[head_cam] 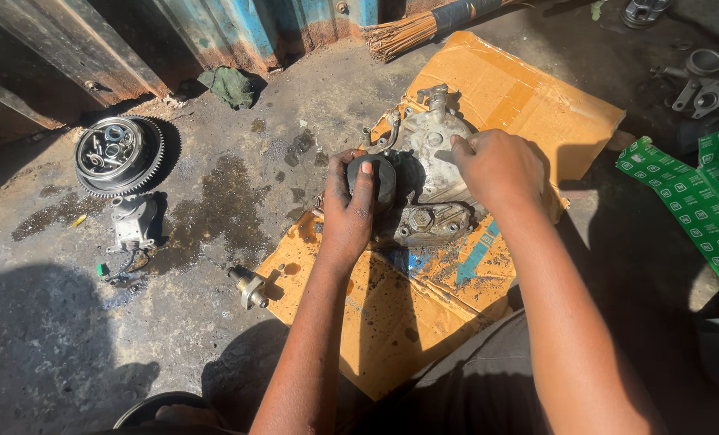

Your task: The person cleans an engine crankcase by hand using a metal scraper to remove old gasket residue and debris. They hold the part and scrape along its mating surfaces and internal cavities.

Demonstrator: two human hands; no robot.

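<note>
Gripping a round black cylindrical part (380, 177), the left hand (347, 213) clamps it against the grey oily metal engine casing (432, 173) on flattened brown cardboard (392, 322). At three o'clock the right hand (496, 165) presses curled fingers on the casing; a toothed steel gear wheel (119, 155) lies removed at nine o'clock, so disassembly looks partly done.

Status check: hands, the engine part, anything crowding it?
Left hand grips dark round part. Right hand presses on grey engine casing, which lies on oily cardboard. Toothed gear wheel and small metal parts lie apart on floor.
</note>
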